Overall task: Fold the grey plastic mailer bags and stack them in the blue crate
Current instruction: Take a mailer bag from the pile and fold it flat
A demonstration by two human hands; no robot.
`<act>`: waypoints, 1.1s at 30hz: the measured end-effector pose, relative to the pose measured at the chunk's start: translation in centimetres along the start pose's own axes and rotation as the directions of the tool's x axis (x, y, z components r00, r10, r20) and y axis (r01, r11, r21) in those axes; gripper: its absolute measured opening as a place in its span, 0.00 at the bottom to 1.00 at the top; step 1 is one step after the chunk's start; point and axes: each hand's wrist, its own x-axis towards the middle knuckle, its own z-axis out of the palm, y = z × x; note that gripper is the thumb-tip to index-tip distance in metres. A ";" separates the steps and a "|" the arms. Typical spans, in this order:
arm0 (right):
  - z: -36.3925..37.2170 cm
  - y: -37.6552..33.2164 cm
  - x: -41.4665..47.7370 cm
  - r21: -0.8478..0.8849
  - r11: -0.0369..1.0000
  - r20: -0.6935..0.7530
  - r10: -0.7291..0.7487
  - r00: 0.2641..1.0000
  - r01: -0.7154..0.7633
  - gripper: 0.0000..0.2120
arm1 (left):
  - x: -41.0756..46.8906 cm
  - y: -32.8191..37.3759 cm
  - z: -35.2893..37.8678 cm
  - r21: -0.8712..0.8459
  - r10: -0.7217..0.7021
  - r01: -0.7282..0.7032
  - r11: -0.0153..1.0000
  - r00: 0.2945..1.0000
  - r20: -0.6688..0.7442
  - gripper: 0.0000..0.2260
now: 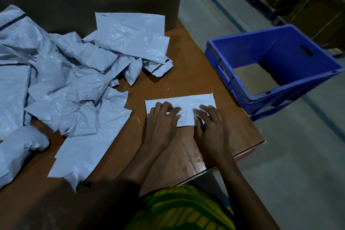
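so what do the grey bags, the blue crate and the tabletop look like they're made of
Grey bags: thin plastic film, slightly glossy; it crumples and catches highlights.
Blue crate: rigid moulded plastic, matt, with a moulded handle slot and ribbed rim.
Tabletop: probably laminated wood board, smooth brown with a sheen near the front edge.

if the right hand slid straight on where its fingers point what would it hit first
Beyond the folded mailer under the right hand, then bare table, probably the crumpled mailer with a dark stripe.
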 end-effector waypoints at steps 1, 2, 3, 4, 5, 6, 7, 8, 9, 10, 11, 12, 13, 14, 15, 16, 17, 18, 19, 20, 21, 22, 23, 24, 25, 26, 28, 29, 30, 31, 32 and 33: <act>0.1 -0.1 -0.1 -0.010 1.000 0.014 0.013 1.000 -0.013 0.14 | -0.6 -0.3 -0.2 0.006 -0.026 0.026 1.000 0.999 -0.026 0.11; 0.1 -0.3 -0.2 -0.033 0.999 0.022 0.022 1.000 -0.021 0.14 | -1.1 -0.6 -0.3 0.001 -0.047 0.047 0.999 0.998 -0.045 0.10; 0.0 -0.6 -0.1 -0.064 0.998 0.025 0.020 0.999 -0.019 0.14 | -1.5 -0.7 -0.4 -0.010 -0.059 0.059 0.998 0.997 -0.055 0.11; 0.0 -1.0 -0.1 -0.087 0.996 0.028 0.004 1.000 -0.002 0.15 | -1.8 -0.6 -0.4 -0.014 -0.063 0.062 0.998 0.996 -0.060 0.12; -0.1 -1.6 0.0 -0.096 0.995 0.026 -0.019 0.999 0.022 0.15 | -2.0 -0.6 -0.4 -0.013 -0.057 0.057 0.998 0.997 -0.061 0.13; -0.1 -2.2 0.1 -0.090 0.995 0.026 -0.047 0.999 0.049 0.15 | -2.0 -0.6 -0.4 -0.020 -0.045 0.044 0.999 0.997 -0.059 0.13; 0.0 -2.8 0.1 -0.077 0.994 0.034 -0.074 0.997 0.076 0.14 | -2.1 -0.8 -0.4 -0.042 -0.038 0.036 0.998 0.998 -0.051 0.12; 0.2 -3.3 0.1 -0.063 0.994 0.049 -0.089 0.995 0.092 0.14 | -2.1 -1.1 -0.6 -0.085 -0.036 0.032 0.996 0.999 -0.039 0.12; 0.5 -3.7 -0.1 -0.051 0.994 0.063 -0.090 0.994 0.093 0.14 | -2.2 -1.5 -0.9 -0.136 -0.042 0.037 0.990 0.999 -0.031 0.12; 0.8 -3.8 -0.3 -0.039 0.996 0.075 -0.081 0.994 0.084 0.13 | -2.4 -2.0 -1.3 -0.177 -0.047 0.040 0.983 0.998 -0.036 0.12; 1.1 -3.8 -0.5 -0.026 0.997 0.086 -0.068 0.994 0.070 0.13 | -2.7 -2.4 -1.7 -0.185 -0.050 0.038 0.982 0.997 -0.061 0.12; 1.1 -3.6 -0.6 -0.021 0.998 0.091 -0.062 0.994 0.064 0.13 | -3.0 -2.6 -2.1 -0.157 -0.046 0.030 0.987 0.994 -0.098 0.12; 1.0 -3.5 -0.5 -0.022 0.997 0.091 -0.070 0.993 0.072 0.13 | -3.5 -2.8 -2.5 -0.113 -0.035 0.020 0.993 0.991 -0.132 0.12; 0.7 -3.7 -0.2 -0.023 0.996 0.085 -0.085 0.993 0.087 0.13 | -3.9 -3.0 -2.8 -0.073 -0.024 0.013 0.997 0.988 -0.153 0.12; 0.5 -3.9 0.2 -0.016 0.994 0.077 -0.103 0.992 0.105 0.13 | -4.2 -3.3 -2.9 -0.047 -0.011 0.004 0.999 0.988 -0.154 0.12; 0.3 -4.3 0.7 -0.005 0.992 0.076 -0.122 0.990 0.122 0.13 | -4.4 -3.5 -3.0 -0.033 -0.002 -0.003 0.999 0.990 -0.143 0.13; 0.4 -4.7 0.9 0.009 0.990 0.086 -0.140 0.986 0.140 0.13 | -4.6 -3.7 -3.0 -0.026 0.000 -0.003 1.000 0.992 -0.129 0.14; 0.6 -5.1 1.0 0.017 0.988 0.107 -0.154 0.982 0.153 0.13 | -4.6 -3.9 -3.0 -0.026 0.000 -0.003 1.000 0.993 -0.118 0.15; 0.9 -5.4 0.7 0.019 0.987 0.131 -0.159 0.978 0.158 0.12 | -4.6 -4.0 -3.0 -0.026 0.005 -0.009 1.000 0.993 -0.118 0.15; 1.2 -5.4 0.4 0.018 0.988 0.150 -0.154 0.977 0.153 0.11 | -4.5 -4.1 -2.9 -0.025 0.014 -0.018 1.000 0.991 -0.131 0.13; 1.5 -5.4 0.1 0.020 0.991 0.160 -0.137 0.977 0.136 0.10 | -4.4 -4.0 -3.0 -0.024 0.021 -0.024 0.999 0.988 -0.151 0.12; 1.5 -5.2 0.0 0.022 0.992 0.167 -0.128 0.978 0.126 0.10 | -4.2 -3.8 -3.1 -0.026 0.022 -0.027 0.999 0.985 -0.172 0.12; 1.5 -5.1 0.1 0.017 0.991 0.176 -0.134 0.975 0.133 0.10 | -3.9 -3.7 -3.2 -0.034 0.017 -0.023 0.999 0.983 -0.185 0.12; 1.4 -5.1 0.5 0.009 0.988 0.186 -0.151 0.971 0.152 0.10 | -3.5 -3.5 -3.1 -0.042 0.013 -0.022 0.999 0.982 -0.187 0.12; 1.3 -5.2 1.0 0.009 0.986 0.190 -0.166 0.967 0.168 0.10 | -2.9 -3.4 -2.8 -0.038 0.017 -0.024 0.999 0.984 -0.180 0.14; 1.3 -5.4 1.5 0.019 0.985 0.180 -0.171 0.969 0.170 0.10 | -2.3 -3.2 -2.3 -0.032 0.027 -0.032 0.999 0.988 -0.152 0.18; 1.3 -5.7 2.7 0.029 0.990 0.121 -0.141 0.983 0.139 0.11 | -0.9 -2.9 -1.3 -0.066 0.043 -0.043 0.997 0.999 -0.007 0.25; 1.4 -5.7 3.2 0.024 0.993 0.098 -0.119 0.988 0.117 0.12 | -0.4 -2.8 -0.6 -0.080 0.038 -0.031 0.996 0.996 0.083 0.27; 1.4 -5.5 3.6 0.013 0.995 0.095 -0.097 0.991 0.096 0.13 | 0.0 -2.7 0.0 -0.070 0.023 -0.012 0.997 0.988 0.155 0.29; 1.6 -5.1 4.1 -0.006 0.997 0.116 -0.072 0.991 0.073 0.16 | 0.1 -2.8 0.6 -0.032 0.004 0.002 0.999 0.982 0.190 0.30; 1.7 -4.6 4.4 -0.035 0.998 0.156 -0.040 0.987 0.046 0.19 | 0.0 -2.8 1.0 0.026 -0.008 0.003 1.000 0.980 0.198 0.30; 1.8 -4.0 4.5 -0.071 0.997 0.201 -0.006 0.980 0.021 0.22 | -0.2 -2.8 1.2 0.089 -0.010 -0.008 0.996 0.980 0.198 0.30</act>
